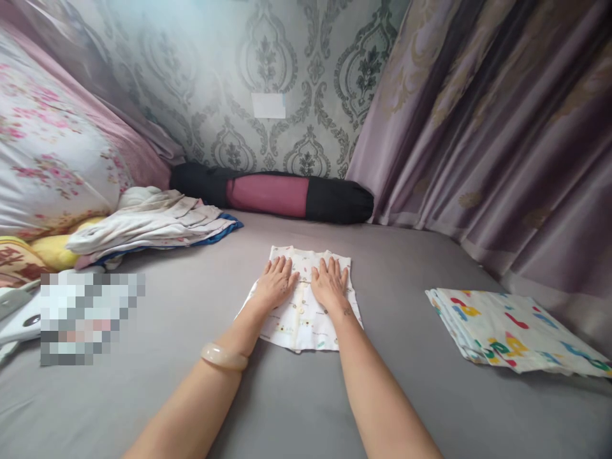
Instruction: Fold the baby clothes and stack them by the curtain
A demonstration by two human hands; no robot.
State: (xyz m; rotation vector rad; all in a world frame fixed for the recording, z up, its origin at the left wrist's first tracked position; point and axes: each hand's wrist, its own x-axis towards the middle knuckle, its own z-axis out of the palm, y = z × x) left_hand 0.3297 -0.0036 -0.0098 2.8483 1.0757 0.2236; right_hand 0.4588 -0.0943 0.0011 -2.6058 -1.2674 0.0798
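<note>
Both forearms reach forward over the grey sheet (287,395); a pale bangle (224,357) sits on the left wrist. Left hand (276,280) and right hand (329,284) lie flat, palms down, fingers spread, gripping nothing, side by side on a small white printed garment (301,319) mid-bed. Judged step: smoothing a fold; the next fold likely needs an edge pinched. Beyond: clothes pile (153,223), black-and-maroon roll (272,194) against the wall.

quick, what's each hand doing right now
Left hand: open, flat on the small printed garment, holding nothing.
Right hand: open, flat on the same garment, holding nothing.
</note>
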